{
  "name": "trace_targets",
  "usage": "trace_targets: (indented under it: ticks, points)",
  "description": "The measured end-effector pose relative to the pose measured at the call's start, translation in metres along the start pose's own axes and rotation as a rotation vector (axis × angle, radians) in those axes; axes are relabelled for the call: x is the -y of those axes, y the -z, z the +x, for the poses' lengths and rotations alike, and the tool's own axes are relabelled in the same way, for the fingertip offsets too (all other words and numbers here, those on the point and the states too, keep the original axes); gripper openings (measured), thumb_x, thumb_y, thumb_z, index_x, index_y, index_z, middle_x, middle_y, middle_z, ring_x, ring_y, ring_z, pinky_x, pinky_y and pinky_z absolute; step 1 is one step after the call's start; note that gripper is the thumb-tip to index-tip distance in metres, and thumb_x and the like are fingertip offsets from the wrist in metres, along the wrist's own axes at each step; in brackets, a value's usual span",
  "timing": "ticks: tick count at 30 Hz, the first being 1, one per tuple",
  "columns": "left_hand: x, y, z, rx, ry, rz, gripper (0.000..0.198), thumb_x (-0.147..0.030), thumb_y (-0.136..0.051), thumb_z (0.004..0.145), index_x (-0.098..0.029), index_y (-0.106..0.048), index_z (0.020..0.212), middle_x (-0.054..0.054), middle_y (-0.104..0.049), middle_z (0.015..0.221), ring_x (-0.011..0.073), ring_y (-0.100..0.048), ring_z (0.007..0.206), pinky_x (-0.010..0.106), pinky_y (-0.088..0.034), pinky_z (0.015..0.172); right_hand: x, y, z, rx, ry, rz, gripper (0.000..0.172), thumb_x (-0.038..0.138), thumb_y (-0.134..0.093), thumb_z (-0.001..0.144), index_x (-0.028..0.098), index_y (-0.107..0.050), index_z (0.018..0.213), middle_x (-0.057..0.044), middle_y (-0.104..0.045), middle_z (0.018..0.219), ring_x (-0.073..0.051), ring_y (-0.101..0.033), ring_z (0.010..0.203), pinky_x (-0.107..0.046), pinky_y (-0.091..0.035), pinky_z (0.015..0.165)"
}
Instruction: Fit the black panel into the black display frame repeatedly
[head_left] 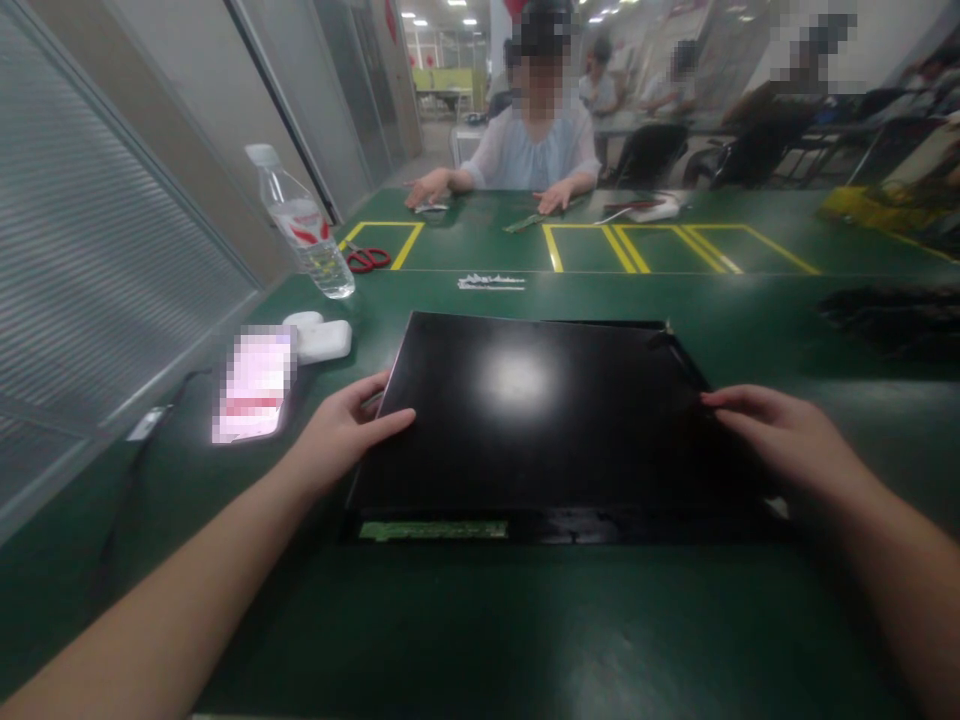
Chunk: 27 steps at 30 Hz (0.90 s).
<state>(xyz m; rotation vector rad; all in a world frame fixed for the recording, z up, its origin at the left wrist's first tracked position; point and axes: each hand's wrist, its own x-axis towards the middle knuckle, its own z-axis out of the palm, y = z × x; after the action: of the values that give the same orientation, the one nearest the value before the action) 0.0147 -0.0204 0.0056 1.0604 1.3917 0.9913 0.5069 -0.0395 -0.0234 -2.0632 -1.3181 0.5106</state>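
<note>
A glossy black flat panel (570, 440), like a display screen, lies slightly askew over a black frame (686, 360) on the green table. Its left side looks a little raised. A strip of green circuit board (433, 530) shows along the near edge. My left hand (349, 425) grips the panel's left edge, thumb on top and fingers behind or under it. At the right edge my right hand (780, 430) is closed, thumb and fingertips pinched where panel and frame meet. Which of the two layers it pinches is hard to make out.
To the left are a lit phone (259, 385), a white case (324, 340), a water bottle (307, 230) and red-handled scissors (369, 260). White strips (491, 283) lie beyond the panel. Across the table (480, 640) sits a person (536, 145), hands on the tabletop. A dark bundle (892, 315) is at right.
</note>
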Motion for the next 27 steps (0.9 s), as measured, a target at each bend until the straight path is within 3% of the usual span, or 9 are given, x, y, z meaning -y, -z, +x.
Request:
trace_targets:
  ticks: [2, 5, 8, 12, 16, 21, 27]
  points:
    - [0.003, 0.002, 0.002, 0.000, -0.053, 0.041, 0.080, -0.041, -0.103, 0.056, -0.024, -0.078, 0.130, 0.014, -0.077, 0.139, 0.0423, -0.071, 0.129, 0.053, -0.061, 0.106, -0.002, 0.001, 0.002, 0.052, -0.026, 0.001, 0.040, 0.048, -0.070, 0.066, 0.026, -0.084, 0.096, -0.009, -0.080, 0.090, -0.029, -0.070, 0.077, -0.039, -0.050, 0.063]
    - [0.007, 0.006, 0.006, -0.008, -0.183, 0.103, 0.072, -0.048, -0.101, 0.059, -0.025, -0.080, 0.124, 0.013, -0.051, 0.168, 0.0455, -0.057, 0.145, 0.053, -0.052, 0.117, 0.001, 0.001, 0.000, 0.059, -0.060, 0.019, 0.041, 0.048, -0.071, 0.066, 0.025, -0.083, 0.098, -0.009, -0.079, 0.089, -0.029, -0.068, 0.075, -0.039, -0.050, 0.063]
    - [0.008, 0.008, 0.008, 0.013, -0.237, 0.139, 0.066, -0.050, -0.098, 0.064, -0.026, -0.081, 0.123, 0.010, -0.038, 0.177, 0.0455, -0.047, 0.153, 0.052, -0.047, 0.122, 0.008, 0.002, -0.007, 0.046, -0.096, 0.073, 0.039, 0.047, -0.073, 0.068, 0.025, -0.082, 0.099, -0.008, -0.077, 0.084, -0.027, -0.066, 0.070, -0.039, -0.050, 0.062]
    - [0.010, 0.009, 0.008, 0.045, -0.309, 0.157, 0.064, -0.048, -0.094, 0.070, -0.025, -0.079, 0.128, 0.011, -0.036, 0.178, 0.0442, -0.041, 0.157, 0.053, -0.041, 0.125, 0.014, 0.005, -0.009, 0.010, -0.125, 0.182, 0.047, 0.047, -0.076, 0.070, 0.026, -0.079, 0.112, -0.007, -0.076, 0.087, -0.028, -0.068, 0.072, -0.039, -0.051, 0.063]
    - [0.011, 0.009, 0.009, 0.045, -0.401, 0.186, 0.066, -0.047, -0.093, 0.073, -0.024, -0.077, 0.133, 0.012, -0.037, 0.177, 0.0431, -0.035, 0.160, 0.054, -0.039, 0.127, 0.011, 0.005, -0.001, -0.042, -0.114, 0.095, 0.054, 0.047, -0.074, 0.070, 0.027, -0.077, 0.121, -0.007, -0.075, 0.097, -0.029, -0.070, 0.082, -0.042, -0.054, 0.071]
    - [0.010, 0.010, 0.009, 0.024, -0.435, 0.181, 0.069, -0.043, -0.093, 0.072, -0.025, -0.074, 0.136, 0.011, -0.037, 0.176, 0.0435, -0.037, 0.159, 0.056, -0.042, 0.125, 0.011, 0.001, -0.001, 0.001, -0.169, 0.115, 0.046, 0.049, -0.074, 0.072, 0.028, -0.077, 0.112, -0.011, -0.075, 0.115, -0.034, -0.072, 0.103, -0.044, -0.057, 0.086]
    - [0.011, 0.011, 0.010, 0.007, -0.449, 0.197, 0.067, -0.044, -0.091, 0.074, -0.022, -0.073, 0.135, 0.013, -0.043, 0.172, 0.0419, -0.037, 0.159, 0.054, -0.039, 0.127, 0.025, 0.004, -0.011, -0.062, -0.149, 0.238, 0.041, 0.043, -0.079, 0.057, 0.027, -0.078, 0.095, -0.010, -0.077, 0.117, -0.039, -0.067, 0.120, -0.054, -0.049, 0.110]
